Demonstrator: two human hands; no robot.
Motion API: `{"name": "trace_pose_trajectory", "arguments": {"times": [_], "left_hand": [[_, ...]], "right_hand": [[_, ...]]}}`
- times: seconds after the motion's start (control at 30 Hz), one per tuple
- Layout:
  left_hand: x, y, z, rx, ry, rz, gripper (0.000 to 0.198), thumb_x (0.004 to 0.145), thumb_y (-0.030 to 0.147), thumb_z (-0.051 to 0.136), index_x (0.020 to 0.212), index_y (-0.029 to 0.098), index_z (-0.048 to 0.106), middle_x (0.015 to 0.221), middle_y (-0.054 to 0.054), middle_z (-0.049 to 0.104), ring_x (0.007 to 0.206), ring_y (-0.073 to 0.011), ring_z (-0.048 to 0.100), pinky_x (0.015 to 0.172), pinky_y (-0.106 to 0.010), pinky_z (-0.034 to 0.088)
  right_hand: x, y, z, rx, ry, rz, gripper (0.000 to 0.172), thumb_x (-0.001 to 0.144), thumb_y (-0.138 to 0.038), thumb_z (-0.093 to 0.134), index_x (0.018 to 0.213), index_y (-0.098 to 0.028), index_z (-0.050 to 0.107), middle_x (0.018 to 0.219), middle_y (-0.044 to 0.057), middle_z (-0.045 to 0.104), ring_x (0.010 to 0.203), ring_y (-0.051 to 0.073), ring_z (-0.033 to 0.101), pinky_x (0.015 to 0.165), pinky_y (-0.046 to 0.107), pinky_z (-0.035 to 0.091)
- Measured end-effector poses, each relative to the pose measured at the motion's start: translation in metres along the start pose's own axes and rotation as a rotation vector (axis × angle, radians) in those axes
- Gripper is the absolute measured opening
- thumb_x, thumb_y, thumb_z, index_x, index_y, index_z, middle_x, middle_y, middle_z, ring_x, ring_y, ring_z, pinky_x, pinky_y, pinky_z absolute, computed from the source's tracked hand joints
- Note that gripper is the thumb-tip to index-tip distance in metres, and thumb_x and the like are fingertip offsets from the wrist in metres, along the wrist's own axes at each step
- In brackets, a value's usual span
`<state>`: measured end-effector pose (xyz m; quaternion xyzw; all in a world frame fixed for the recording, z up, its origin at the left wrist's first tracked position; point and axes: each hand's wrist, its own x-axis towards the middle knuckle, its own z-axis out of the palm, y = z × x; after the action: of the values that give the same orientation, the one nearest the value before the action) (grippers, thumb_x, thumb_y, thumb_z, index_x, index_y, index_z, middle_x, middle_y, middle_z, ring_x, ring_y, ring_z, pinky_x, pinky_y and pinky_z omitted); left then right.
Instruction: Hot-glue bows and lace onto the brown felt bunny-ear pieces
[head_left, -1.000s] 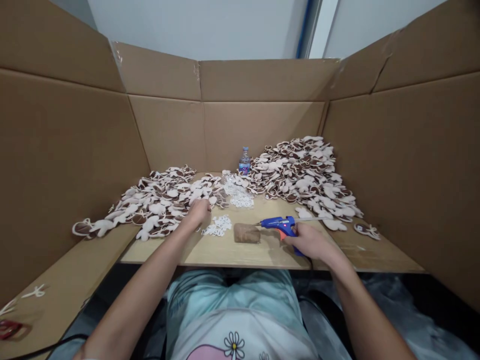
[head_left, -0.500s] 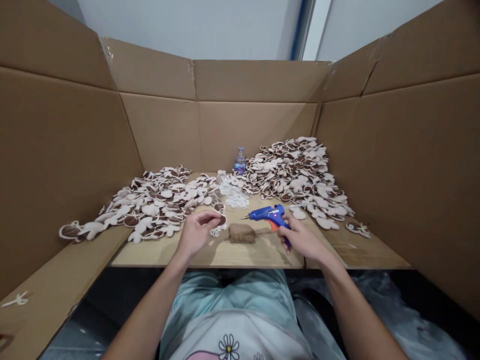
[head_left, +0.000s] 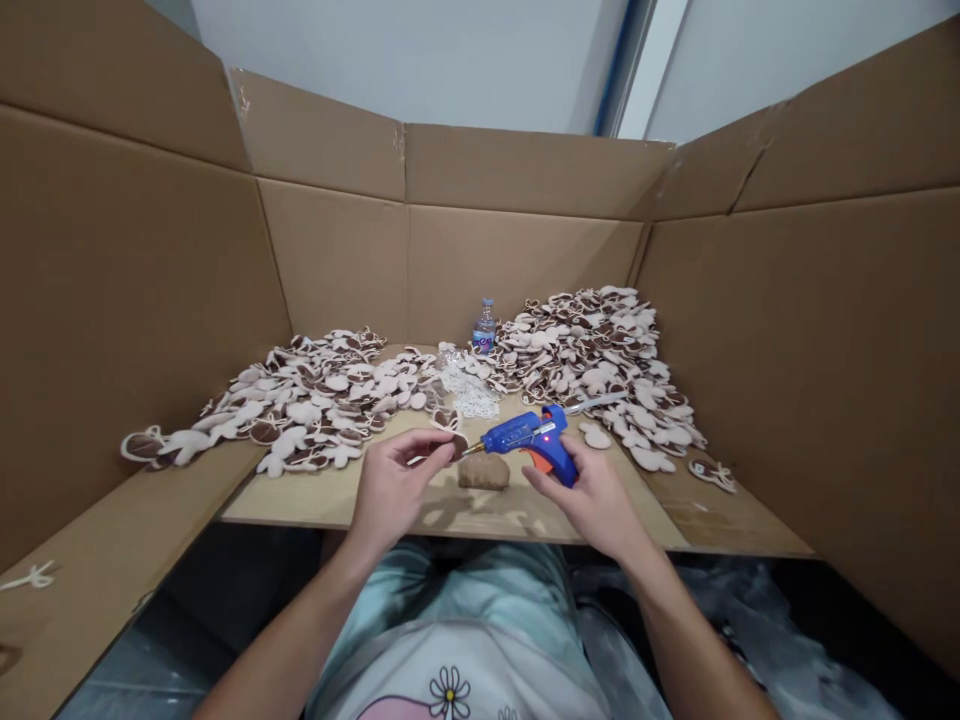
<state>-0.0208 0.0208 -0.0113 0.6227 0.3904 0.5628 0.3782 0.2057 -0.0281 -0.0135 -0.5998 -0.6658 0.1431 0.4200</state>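
My left hand [head_left: 397, 478] pinches a small brown felt piece with a white cord loop [head_left: 457, 440] between thumb and fingers. In my right hand [head_left: 589, 490] is a blue hot glue gun [head_left: 525, 432] with an orange trigger, a red light and a clear glue stick out of its back. The gun's metal nozzle points left and meets or nearly meets the brown piece; I cannot tell whether they touch. Below the gun a brown wrapped block [head_left: 484, 472] lies on the table board [head_left: 315, 500].
Heaps of white and brown bunny-shaped felt pieces stand at left [head_left: 322, 395] and right [head_left: 585, 345]. Between them lie small white pieces [head_left: 474, 390] and a water bottle [head_left: 485, 328]. Tall cardboard walls [head_left: 517, 260] enclose the table. One bow piece [head_left: 712, 474] lies at right.
The glue gun has moved left, bringing its nozzle to the brown piece in my left hand. My left hand has shifted slightly right. The view has tilted a little.
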Motion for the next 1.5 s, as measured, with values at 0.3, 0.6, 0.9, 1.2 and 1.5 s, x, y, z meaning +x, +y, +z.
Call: {"name": "trace_pose_trajectory", "arguments": {"times": [0.3,0.6,0.9,1.2,1.5], "left_hand": [[-0.0048,0.0032,0.0004,-0.016,0.021,-0.019,0.011,0.072,0.026,0.076,0.082,0.022,0.079,0.085,-0.005,0.08,0.079,-0.0231,0.074,0.075,-0.033,0.061],[-0.0068,0.0058,0.0001,-0.055,0.026,-0.04,0.014,0.071,0.024,0.076,0.084,0.022,0.08,0.087,-0.005,0.081,0.081,-0.0225,0.075,0.076,-0.031,0.061],[-0.0082,0.0059,0.0004,-0.069,0.041,-0.049,0.014,0.071,0.024,0.077,0.085,0.021,0.08,0.087,-0.005,0.08,0.081,-0.0212,0.075,0.076,-0.029,0.06],[-0.0082,0.0043,-0.0003,-0.08,0.041,-0.054,0.014,0.071,0.024,0.078,0.084,0.021,0.08,0.087,-0.005,0.08,0.081,-0.0216,0.075,0.076,-0.03,0.06],[-0.0067,0.0048,-0.0001,-0.093,0.039,-0.059,0.014,0.07,0.023,0.079,0.084,0.02,0.08,0.087,-0.005,0.081,0.081,-0.0213,0.075,0.076,-0.029,0.06]], "right_hand": [[-0.0006,0.0015,0.0027,-0.036,-0.007,0.001,0.029,0.085,-0.049,0.058,0.074,-0.023,0.049,0.056,-0.004,0.049,0.054,0.016,0.044,0.052,0.025,0.031],[-0.0018,-0.0018,0.0017,-0.093,0.022,-0.019,0.023,0.087,-0.043,0.055,0.075,-0.023,0.051,0.057,-0.003,0.052,0.052,0.015,0.044,0.052,0.025,0.032],[-0.0056,-0.001,0.0034,-0.116,0.102,-0.073,0.023,0.086,-0.042,0.054,0.08,-0.02,0.057,0.051,-0.006,0.046,0.043,0.012,0.039,0.048,0.025,0.029],[-0.0061,-0.0047,0.0026,-0.146,0.141,-0.097,0.021,0.084,-0.039,0.055,0.075,-0.021,0.055,0.048,-0.008,0.041,0.04,0.011,0.036,0.045,0.025,0.025],[-0.0045,-0.0041,0.0023,-0.154,0.151,-0.095,0.02,0.083,-0.039,0.054,0.076,-0.021,0.055,0.046,-0.008,0.041,0.039,0.011,0.036,0.044,0.025,0.024]]}}
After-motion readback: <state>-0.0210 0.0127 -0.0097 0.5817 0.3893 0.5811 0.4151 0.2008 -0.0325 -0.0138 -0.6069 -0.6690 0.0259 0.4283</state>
